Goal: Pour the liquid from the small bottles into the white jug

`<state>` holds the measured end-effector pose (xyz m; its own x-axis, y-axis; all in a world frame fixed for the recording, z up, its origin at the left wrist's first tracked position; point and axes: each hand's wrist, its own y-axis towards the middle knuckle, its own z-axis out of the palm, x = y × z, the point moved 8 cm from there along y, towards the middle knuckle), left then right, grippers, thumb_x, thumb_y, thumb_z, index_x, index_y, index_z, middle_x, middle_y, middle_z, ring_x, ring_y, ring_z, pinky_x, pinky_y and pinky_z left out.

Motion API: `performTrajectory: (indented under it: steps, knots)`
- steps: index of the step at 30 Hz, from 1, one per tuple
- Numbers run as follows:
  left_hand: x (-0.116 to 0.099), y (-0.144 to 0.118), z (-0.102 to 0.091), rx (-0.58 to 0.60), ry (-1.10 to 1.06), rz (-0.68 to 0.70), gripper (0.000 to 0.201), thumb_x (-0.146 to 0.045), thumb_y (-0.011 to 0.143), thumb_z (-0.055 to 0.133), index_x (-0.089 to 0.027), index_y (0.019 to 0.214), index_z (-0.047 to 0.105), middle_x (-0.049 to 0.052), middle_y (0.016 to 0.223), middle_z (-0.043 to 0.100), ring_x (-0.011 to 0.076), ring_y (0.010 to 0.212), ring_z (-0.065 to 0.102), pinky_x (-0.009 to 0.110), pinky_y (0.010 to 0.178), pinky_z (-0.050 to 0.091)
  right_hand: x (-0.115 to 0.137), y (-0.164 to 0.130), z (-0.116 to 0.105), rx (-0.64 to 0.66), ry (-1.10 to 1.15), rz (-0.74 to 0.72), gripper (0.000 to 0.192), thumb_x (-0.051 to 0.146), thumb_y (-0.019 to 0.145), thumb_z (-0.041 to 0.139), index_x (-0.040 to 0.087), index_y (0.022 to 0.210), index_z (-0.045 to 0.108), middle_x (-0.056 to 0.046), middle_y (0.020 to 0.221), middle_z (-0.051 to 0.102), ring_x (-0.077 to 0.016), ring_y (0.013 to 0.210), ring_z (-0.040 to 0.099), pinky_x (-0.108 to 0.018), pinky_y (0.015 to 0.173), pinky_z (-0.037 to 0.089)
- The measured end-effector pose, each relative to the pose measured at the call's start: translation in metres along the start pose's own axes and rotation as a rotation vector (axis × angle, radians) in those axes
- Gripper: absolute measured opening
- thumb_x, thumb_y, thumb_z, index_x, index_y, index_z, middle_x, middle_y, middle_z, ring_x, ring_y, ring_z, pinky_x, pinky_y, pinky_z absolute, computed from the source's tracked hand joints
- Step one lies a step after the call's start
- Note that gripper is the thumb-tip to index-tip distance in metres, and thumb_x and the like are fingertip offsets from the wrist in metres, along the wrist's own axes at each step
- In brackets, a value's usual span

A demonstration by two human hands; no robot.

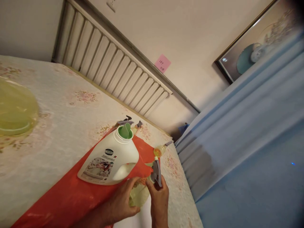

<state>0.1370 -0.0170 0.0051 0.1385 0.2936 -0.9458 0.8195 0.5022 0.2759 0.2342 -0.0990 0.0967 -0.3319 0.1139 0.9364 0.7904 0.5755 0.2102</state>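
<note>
My left hand (121, 199) is wrapped round the clear body of a spray bottle (139, 195), which looks pale yellow-green. At the neck of the same bottle, my right hand (160, 194) closes its thumb and fingers on the grey and white trigger head (156, 172). The bottle is tilted. Whether the head is fully seated on the neck cannot be made out behind the fingers. Just beyond my left hand stands a white detergent jug (95, 167) with a handle and a floral label. Its cap is off, and a green pouring spout (125, 130) shows in its mouth.
Another spray bottle (159, 150) with yellow liquid is farther back, near small trigger heads (138, 124). A red sheet (59, 190) lies under the jug on the floral tablecloth (57, 98). A yellow translucent basin (17, 107) is at left. A radiator (106, 60) and blue curtain (237, 142) border the table.
</note>
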Motion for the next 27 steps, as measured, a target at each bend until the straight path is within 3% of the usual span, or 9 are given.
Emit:
performTrajectory:
  steps: [10,15,18,23,27]
  knots:
    - [-0.014,-0.004,0.004,0.188,-0.263,-0.072,0.075,-0.008,0.060,0.065,-0.030,0.129,0.043,0.002,0.122,0.062,0.0216,0.102,0.063,0.033,0.087,0.054,-0.002,-0.001,0.007,0.212,0.423,-0.013,0.048,0.031,0.072,0.079,0.017,0.116,0.068,-0.010,0.101,0.074,-0.0274,0.096,0.067,-0.041,0.088,0.051]
    - [-0.015,-0.003,0.001,0.170,-0.217,-0.110,0.077,-0.009,0.059,0.066,-0.028,0.130,0.042,0.004,0.123,0.062,0.0257,0.112,0.060,0.036,0.093,0.051,0.002,-0.005,0.011,0.281,0.543,-0.010,0.053,0.037,0.075,0.076,0.020,0.124,0.064,-0.011,0.109,0.071,-0.0282,0.103,0.065,-0.044,0.095,0.048]
    - [-0.014,-0.003,0.001,0.172,-0.185,-0.133,0.078,-0.011,0.059,0.065,-0.026,0.132,0.040,0.006,0.126,0.060,0.0261,0.115,0.059,0.037,0.095,0.050,-0.002,-0.004,0.009,0.249,0.496,-0.035,0.055,0.035,0.073,0.078,0.020,0.124,0.063,-0.010,0.111,0.070,-0.0280,0.107,0.063,-0.042,0.096,0.047]
    - [-0.013,-0.002,0.002,0.175,-0.149,-0.133,0.080,-0.012,0.058,0.065,-0.025,0.133,0.041,0.008,0.132,0.058,0.0267,0.117,0.058,0.038,0.099,0.048,-0.013,0.002,0.006,0.142,0.395,-0.016,0.060,0.026,0.069,0.081,0.019,0.125,0.061,-0.008,0.106,0.073,-0.0256,0.098,0.066,-0.038,0.088,0.051]
    - [-0.012,-0.002,0.002,0.170,-0.140,-0.152,0.083,-0.012,0.058,0.065,-0.025,0.136,0.039,0.009,0.136,0.056,0.0283,0.122,0.054,0.040,0.102,0.046,-0.013,0.002,0.005,0.131,0.440,0.034,0.050,0.028,0.069,0.080,0.019,0.116,0.066,-0.007,0.099,0.074,-0.0244,0.090,0.068,-0.036,0.081,0.053]
